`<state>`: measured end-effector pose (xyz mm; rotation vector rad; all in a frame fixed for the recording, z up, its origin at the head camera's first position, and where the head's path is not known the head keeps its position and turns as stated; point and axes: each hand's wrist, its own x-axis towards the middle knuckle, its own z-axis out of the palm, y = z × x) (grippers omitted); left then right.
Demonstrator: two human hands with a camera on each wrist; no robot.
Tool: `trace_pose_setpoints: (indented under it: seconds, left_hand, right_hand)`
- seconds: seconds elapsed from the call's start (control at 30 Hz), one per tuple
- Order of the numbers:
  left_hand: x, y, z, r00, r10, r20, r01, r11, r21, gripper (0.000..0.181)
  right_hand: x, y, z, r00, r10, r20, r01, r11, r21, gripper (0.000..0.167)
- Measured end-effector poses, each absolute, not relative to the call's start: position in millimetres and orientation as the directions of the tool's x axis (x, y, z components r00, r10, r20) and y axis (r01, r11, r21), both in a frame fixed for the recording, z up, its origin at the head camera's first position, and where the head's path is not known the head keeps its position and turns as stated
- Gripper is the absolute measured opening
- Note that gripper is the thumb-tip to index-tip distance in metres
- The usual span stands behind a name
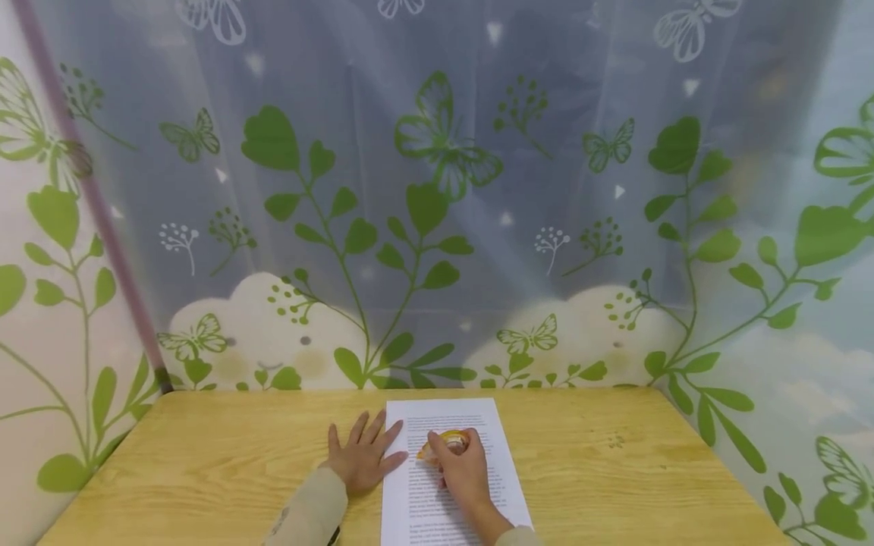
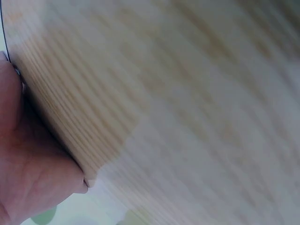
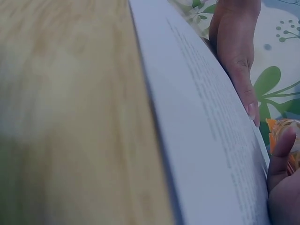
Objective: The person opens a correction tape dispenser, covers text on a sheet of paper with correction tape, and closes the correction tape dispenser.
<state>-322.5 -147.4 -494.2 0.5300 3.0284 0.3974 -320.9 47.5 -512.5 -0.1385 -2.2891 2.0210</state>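
A printed sheet of paper (image 1: 399, 516) lies on the wooden table before me. My left hand (image 1: 365, 459) is spread flat at the sheet's left edge, with the thumb and index fingertips reaching onto it. Over the upper half of the text, my right hand (image 1: 464, 470) pinches a small orange-and-clear tape dispenser (image 1: 452, 438) between thumb and fingers. The dispenser's narrow end points left, close to the print; whether it touches the paper I cannot tell. In the right wrist view only part of the dispenser (image 3: 272, 129) shows at the right edge, behind the thumb.
The wooden table (image 1: 614, 470) extends to both sides of the sheet. A curtain (image 1: 437, 227) printed with leaves, butterflies and clouds hangs behind the far edge, with a purple-pink pole (image 1: 102, 205) at the left.
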Motion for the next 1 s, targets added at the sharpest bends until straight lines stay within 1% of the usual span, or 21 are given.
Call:
trace_pose_setpoints:
  seconds: [0.13, 0.47, 0.67, 0.77, 1.0]
  left_hand:
    - [-326, -148, -495, -0.938, 0.345, -0.016, 0.328, 0.903, 0.277, 0.064]
    - [-327, -147, -493, -0.940, 0.333, -0.069, 0.300, 0.907, 0.295, 0.064]
    - [-323, -145, -488, -0.945, 0.319, -0.075, 0.290, 0.920, 0.262, 0.063]
    - [-326, -146, -492, -0.944, 0.325, -0.063, 0.297, 0.915, 0.273, 0.064]
    - [-340, -150, -517, -0.944, 0.329, -0.037, 0.306, 0.908, 0.287, 0.072]
  right_hand:
    - [-321, 46, -512, -0.995, 0.102, 0.006, 0.007, 0.134, -0.991, 0.046]
    - [-317, 43, -512, -0.998, 0.048, 0.038, -0.027, 0.224, -0.974, 0.046]
    - [-316, 43, -513, -0.998, 0.031, 0.049, -0.040, 0.242, -0.969, 0.047]
    - [-316, 42, -513, -0.998, 0.028, 0.056, -0.047, 0.261, -0.964, 0.047]
    - [-314, 41, -513, -0.996, 0.012, 0.087, -0.079, 0.298, -0.951, 0.049]
